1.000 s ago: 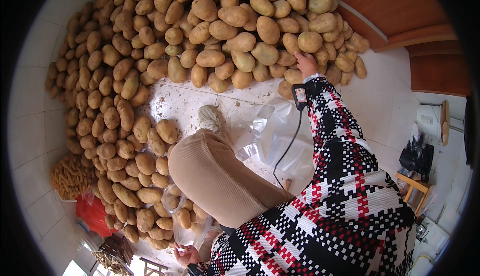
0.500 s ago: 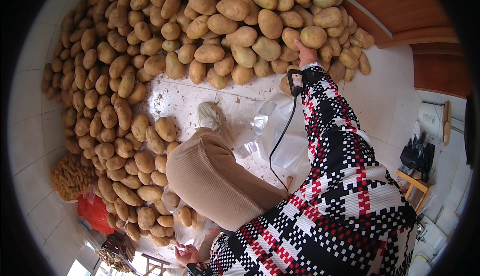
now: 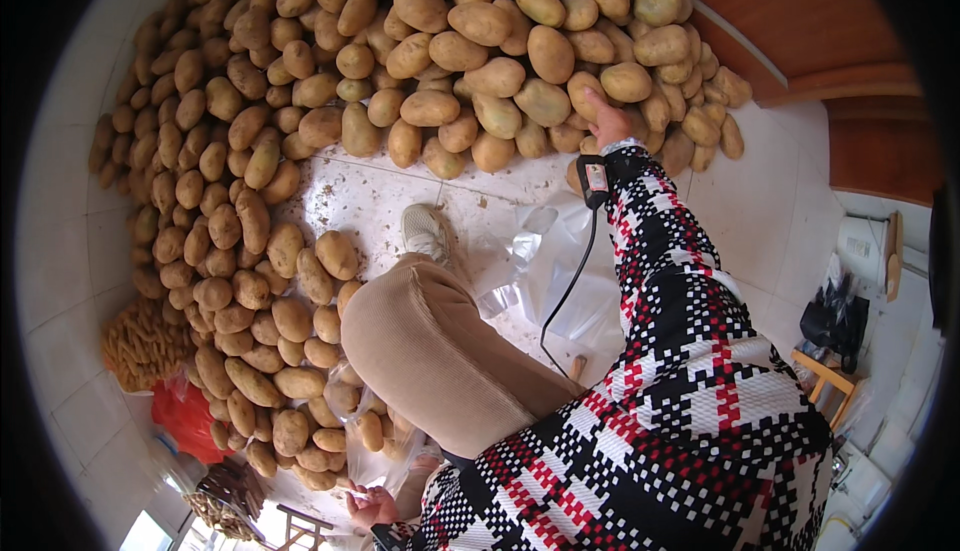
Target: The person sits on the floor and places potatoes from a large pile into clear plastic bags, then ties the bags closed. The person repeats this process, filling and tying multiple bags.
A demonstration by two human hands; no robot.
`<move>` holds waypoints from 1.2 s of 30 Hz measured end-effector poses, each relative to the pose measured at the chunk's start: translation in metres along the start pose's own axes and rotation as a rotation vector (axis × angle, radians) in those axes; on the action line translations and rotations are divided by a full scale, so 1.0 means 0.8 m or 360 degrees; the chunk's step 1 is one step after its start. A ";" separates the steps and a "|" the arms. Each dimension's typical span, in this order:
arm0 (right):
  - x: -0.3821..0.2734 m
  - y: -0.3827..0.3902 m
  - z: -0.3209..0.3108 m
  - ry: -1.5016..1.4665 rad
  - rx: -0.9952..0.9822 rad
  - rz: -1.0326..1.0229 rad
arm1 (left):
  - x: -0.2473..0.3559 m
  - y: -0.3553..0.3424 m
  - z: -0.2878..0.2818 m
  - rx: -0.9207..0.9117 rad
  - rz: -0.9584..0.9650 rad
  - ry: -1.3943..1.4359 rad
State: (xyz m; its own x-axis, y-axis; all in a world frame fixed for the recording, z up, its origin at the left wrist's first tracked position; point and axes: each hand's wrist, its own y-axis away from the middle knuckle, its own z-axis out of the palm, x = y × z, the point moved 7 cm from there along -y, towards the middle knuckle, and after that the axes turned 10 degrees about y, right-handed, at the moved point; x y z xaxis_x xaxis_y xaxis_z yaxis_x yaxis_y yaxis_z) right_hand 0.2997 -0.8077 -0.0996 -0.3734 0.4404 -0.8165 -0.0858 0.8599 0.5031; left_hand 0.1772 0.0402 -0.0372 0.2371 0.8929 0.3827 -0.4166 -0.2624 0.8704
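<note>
My right hand [image 3: 605, 119] reaches into the front edge of the big potato pile [image 3: 420, 11], its fingers closed round a potato [image 3: 585, 93]. A strapped device with a cable [image 3: 594, 177] is on that wrist. Low at the bottom, my left hand [image 3: 372, 507] has curled fingers at a clear plastic bag [image 3: 375, 463], apparently gripping it; potatoes lie beside and behind the bag. More loose clear plastic [image 3: 555, 261] lies on the floor below my right hand. My bent leg and shoe [image 3: 425, 231] stand between the two hands.
Potatoes curve round the left and top. Wooden panelling [image 3: 780, 11] is at upper right, a black bag [image 3: 832, 321] and wooden stool [image 3: 828, 381] at right. A mesh sack of knobbly roots [image 3: 140, 346], a red bag [image 3: 185, 421] and white tiled walls are at left.
My right hand has moved slightly up onto the potato between the first frame and now. The view shifts slightly; my left hand stays low beside the clear bag.
</note>
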 end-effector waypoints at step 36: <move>0.240 0.770 0.295 0.2529 -0.3548 -0.2101 | -0.062 -0.025 0.001 -0.0607 0.0282 0.0439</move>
State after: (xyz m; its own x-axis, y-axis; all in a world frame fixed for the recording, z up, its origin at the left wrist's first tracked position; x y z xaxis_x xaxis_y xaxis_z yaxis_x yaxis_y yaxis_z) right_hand 0.3927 -0.1325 -0.0132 0.5778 -0.5114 -0.6361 -0.1799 -0.8400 0.5119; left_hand 0.1747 0.0009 -0.0730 -0.0856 0.9238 0.3733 -0.7327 -0.3122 0.6046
